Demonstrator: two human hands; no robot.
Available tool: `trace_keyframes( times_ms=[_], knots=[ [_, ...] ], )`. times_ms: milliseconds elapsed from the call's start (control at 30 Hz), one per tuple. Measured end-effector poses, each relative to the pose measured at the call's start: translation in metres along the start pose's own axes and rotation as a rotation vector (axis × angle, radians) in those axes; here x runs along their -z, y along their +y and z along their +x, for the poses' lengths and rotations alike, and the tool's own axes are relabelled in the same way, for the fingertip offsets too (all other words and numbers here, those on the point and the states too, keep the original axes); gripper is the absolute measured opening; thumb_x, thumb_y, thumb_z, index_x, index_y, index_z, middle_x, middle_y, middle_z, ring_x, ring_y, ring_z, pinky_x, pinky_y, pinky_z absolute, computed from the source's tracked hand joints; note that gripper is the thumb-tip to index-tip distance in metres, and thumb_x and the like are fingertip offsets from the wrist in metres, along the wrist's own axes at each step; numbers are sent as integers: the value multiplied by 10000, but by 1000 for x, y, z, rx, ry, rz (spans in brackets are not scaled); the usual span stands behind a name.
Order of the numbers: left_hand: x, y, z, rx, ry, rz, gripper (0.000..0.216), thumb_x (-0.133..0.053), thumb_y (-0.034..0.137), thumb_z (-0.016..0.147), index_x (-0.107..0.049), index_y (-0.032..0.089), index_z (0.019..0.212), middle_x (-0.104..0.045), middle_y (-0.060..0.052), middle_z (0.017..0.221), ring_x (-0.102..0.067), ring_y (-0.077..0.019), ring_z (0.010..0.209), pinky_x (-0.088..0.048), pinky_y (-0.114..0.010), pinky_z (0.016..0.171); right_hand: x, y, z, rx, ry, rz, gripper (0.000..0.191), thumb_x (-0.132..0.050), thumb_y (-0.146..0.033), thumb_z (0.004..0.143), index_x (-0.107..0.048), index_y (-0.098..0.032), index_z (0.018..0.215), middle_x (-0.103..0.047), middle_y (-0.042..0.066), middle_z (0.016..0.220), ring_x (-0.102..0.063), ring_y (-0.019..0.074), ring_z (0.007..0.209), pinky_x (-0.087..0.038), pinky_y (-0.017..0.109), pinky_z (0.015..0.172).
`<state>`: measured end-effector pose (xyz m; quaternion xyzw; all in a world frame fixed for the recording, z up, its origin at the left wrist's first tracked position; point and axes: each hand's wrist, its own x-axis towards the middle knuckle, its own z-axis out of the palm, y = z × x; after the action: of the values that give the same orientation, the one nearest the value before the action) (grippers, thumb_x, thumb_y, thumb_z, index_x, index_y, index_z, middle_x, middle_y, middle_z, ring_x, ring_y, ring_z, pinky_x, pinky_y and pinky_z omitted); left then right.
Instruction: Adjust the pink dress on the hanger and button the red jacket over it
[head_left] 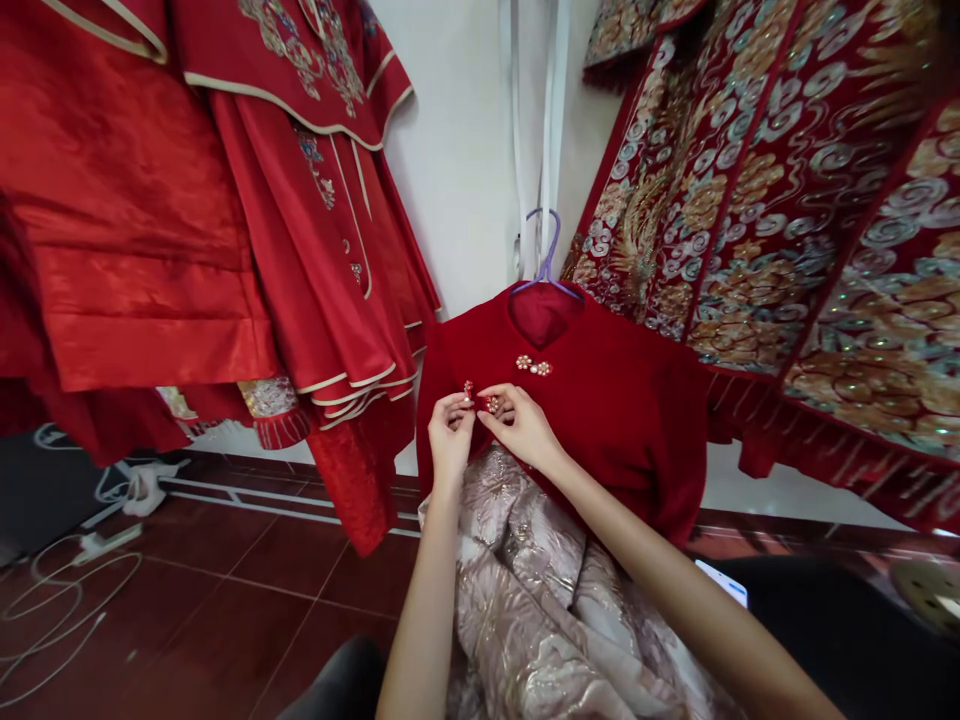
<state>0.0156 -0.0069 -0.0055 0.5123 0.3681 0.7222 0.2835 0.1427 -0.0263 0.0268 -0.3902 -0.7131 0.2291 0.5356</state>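
A dark red velvet jacket [607, 400] hangs on a purple hanger [550, 262] in front of me. Near its collar one pearl clasp [533, 366] is fastened. My left hand [450, 432] pinches the left half of a second clasp [469, 390] lower on the jacket's front. Beside it, my right hand [517, 422] pinches the other half of that clasp [493, 404], fingertips almost touching the left hand's. Both hands are closed on the small beaded pieces. A pale pink brocade skirt [540, 600] hangs below the jacket, under my forearms.
Red satin garments [225, 200] hang at the left. A heavily embroidered red and gold robe [787, 200] hangs at the right. White cables and a power strip [109, 540] lie on the dark red tiled floor. A black seat [847, 620] holds a phone [721, 582].
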Motion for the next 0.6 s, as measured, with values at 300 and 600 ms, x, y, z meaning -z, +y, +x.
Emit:
trace_keyframes(
  times_ms=[300,600],
  knots=[
    [-3,6,4,53,-28,-60,202,-626,166,692,-645,132,890,-686,-71,889,-637,-147,835,-492,-292,832,-12,13,4,75,102,-131,199,-498,-236,881,-625,-186,1025,-576,67,915,-587,161,784,-525,330,798],
    [1,11,10,80,-80,26,260,-708,272,679,-681,109,880,-714,-97,894,-656,-152,801,-506,-306,829,-16,8,-1,85,184,-122,260,-445,-232,908,-593,-182,1116,-562,94,1009,-579,174,849,-509,336,842]
  ],
)
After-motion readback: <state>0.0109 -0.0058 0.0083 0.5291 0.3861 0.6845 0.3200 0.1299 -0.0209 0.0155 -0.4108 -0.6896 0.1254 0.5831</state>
